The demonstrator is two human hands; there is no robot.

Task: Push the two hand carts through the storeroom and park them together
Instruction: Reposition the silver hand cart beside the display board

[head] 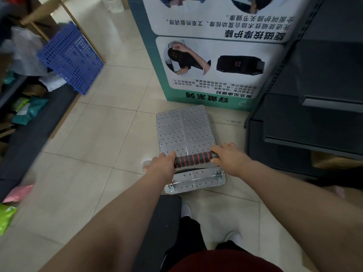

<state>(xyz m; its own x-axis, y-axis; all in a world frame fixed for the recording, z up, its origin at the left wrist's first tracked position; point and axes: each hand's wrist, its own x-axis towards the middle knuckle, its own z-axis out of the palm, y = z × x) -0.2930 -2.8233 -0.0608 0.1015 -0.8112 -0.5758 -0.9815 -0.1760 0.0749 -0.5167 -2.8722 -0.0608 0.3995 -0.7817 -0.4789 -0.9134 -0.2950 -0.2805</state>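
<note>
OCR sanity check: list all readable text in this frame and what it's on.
"旋磁按摩护膝": large heading on the teal display stand, upside down to the camera.
"穿戴系列": on the stand's base strip, also upside down.
Smaller print on the stand's white panels: too small to read reliably.
Hand cart, blue basket: no text visible.
Shelf packets: blurred, unreadable.

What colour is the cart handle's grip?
Black with red rings, on the handle grip in the head view.
</note>
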